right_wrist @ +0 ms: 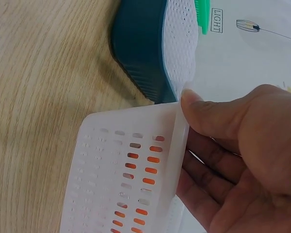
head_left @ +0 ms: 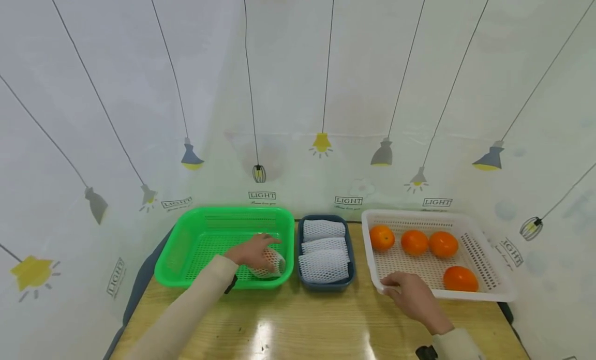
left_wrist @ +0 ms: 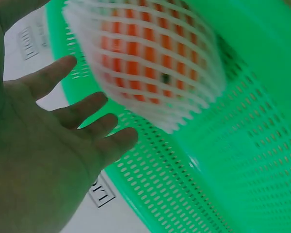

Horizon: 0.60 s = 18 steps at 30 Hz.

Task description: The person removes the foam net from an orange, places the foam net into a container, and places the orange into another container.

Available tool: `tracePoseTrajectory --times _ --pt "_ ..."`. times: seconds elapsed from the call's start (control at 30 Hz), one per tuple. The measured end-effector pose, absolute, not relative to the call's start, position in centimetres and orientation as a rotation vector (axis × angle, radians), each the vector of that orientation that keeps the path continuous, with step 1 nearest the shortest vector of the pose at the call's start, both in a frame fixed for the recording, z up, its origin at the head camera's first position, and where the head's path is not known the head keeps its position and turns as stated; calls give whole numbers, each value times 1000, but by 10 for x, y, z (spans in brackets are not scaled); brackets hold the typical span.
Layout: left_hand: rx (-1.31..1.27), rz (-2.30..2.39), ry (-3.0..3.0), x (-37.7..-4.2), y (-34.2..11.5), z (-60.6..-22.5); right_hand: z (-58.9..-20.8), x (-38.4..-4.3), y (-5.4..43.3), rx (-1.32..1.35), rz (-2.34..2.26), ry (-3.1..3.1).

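Observation:
Inside the green basket (head_left: 223,211), at its right end, lies an orange in a white foam net (left_wrist: 150,58). My left hand (head_left: 253,251) is over this fruit; the left wrist view shows its fingers spread and relaxed, with a gap between the fingertips and the net. On the right, my right hand (head_left: 414,298) pinches the near left rim of the white basket (right_wrist: 99,160), thumb on the rim and fingers curled on its inner side. Several bare oranges (head_left: 414,242) lie in that basket.
Between the two baskets stands a small dark blue bin (head_left: 326,286) with white foam nets (head_left: 324,266) stacked in it. All three containers are on a wooden table (head_left: 316,324). Behind them hangs a white curtain (head_left: 288,91) printed with lamps.

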<state>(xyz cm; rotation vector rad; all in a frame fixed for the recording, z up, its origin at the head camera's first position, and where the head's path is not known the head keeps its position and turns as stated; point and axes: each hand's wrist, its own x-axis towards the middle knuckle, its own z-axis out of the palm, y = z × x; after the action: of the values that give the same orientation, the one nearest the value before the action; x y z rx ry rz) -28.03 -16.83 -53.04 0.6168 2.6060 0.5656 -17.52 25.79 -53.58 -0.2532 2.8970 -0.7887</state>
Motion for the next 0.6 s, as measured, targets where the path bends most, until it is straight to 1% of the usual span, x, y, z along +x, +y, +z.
tracePoseTrajectory --times 0.2,0.47,0.6 --pt "607 450 2549 -279 -172 -538 -537 -176 258 -246 -804 2892" --pt "703 447 2544 -283 -172 -545 -538 -176 259 -191 -821 2875" --pt "684 464 2567 -284 -173 -547 -538 -176 259 -205 -841 2876"
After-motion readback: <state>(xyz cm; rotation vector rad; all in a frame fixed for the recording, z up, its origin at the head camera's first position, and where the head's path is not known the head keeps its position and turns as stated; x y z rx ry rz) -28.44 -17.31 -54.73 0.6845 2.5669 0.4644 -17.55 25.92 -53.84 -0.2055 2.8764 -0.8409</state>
